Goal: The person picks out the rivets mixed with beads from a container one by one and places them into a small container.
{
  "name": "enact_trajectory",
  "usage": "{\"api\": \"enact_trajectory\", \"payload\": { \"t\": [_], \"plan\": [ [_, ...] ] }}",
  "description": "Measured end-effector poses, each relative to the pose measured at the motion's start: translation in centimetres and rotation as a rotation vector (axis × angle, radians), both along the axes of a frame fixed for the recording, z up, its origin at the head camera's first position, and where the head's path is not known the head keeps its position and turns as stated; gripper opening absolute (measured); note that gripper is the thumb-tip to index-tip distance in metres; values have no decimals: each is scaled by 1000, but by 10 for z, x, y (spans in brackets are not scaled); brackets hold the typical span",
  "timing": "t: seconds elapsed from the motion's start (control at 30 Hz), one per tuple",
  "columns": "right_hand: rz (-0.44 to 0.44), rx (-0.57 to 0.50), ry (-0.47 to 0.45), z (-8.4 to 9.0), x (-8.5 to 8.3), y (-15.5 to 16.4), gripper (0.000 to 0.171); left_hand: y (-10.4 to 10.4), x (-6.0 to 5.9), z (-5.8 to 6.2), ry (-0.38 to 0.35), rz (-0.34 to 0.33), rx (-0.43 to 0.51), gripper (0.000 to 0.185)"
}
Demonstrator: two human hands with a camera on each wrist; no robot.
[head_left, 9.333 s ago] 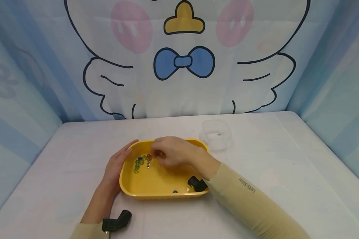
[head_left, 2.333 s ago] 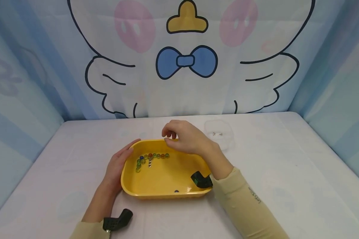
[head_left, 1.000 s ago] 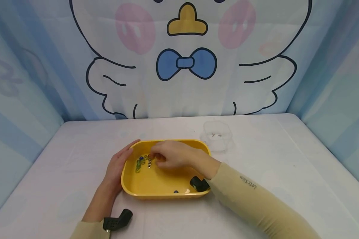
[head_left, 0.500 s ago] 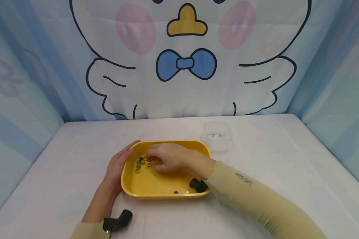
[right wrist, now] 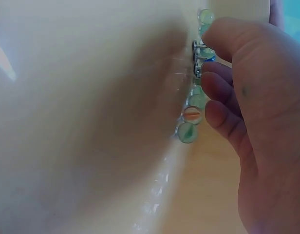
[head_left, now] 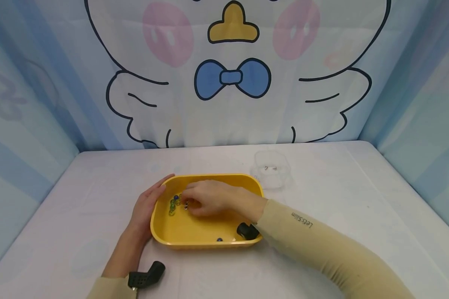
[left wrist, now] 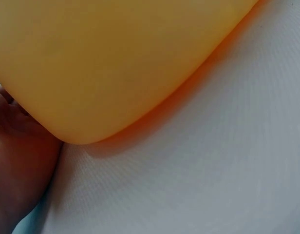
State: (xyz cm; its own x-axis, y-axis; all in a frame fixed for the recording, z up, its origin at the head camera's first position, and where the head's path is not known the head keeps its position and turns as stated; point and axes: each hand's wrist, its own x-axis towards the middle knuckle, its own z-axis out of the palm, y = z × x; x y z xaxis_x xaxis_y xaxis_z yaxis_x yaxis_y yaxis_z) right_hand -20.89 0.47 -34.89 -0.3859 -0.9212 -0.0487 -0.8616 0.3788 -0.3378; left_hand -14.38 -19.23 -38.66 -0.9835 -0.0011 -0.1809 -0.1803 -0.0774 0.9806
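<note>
A yellow tray [head_left: 205, 246] stands on the table. My left hand [head_left: 144, 211] rests along its left end, fingers extended against the outer wall; the left wrist view shows part of that hand beside the tray's underside. Inside the tray, my right hand [head_left: 211, 198] reaches down with curled fingers. In the right wrist view its thumb and fingertips close around small silver screws [right wrist: 196, 58] standing in a short row. Glass marbles [right wrist: 187, 132] form a line past the fingers; several green ones [head_left: 172, 207] and a blue one show at the left in the head view, others hidden by my hand.
A clear plastic box [head_left: 271, 182] with two small metal pieces [head_left: 270, 168] stands behind the tray's right back corner. One blue marble [head_left: 219, 239] lies by the tray's front wall. A black wrist camera [head_left: 247, 231] hangs over the tray's right front.
My right hand has come from above the tray's back edge down into it, then shifted slightly left over the screws, covering more marbles. My left hand stays in place.
</note>
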Motion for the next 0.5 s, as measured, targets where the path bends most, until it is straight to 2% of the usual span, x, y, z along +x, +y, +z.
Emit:
{"api": "enact_trajectory", "payload": {
  "t": [0.5],
  "plan": [
    [30, 61, 23, -4, -1, -2, 20, 1, 0, 1, -2, 3, 3, 50]
  ]
}}
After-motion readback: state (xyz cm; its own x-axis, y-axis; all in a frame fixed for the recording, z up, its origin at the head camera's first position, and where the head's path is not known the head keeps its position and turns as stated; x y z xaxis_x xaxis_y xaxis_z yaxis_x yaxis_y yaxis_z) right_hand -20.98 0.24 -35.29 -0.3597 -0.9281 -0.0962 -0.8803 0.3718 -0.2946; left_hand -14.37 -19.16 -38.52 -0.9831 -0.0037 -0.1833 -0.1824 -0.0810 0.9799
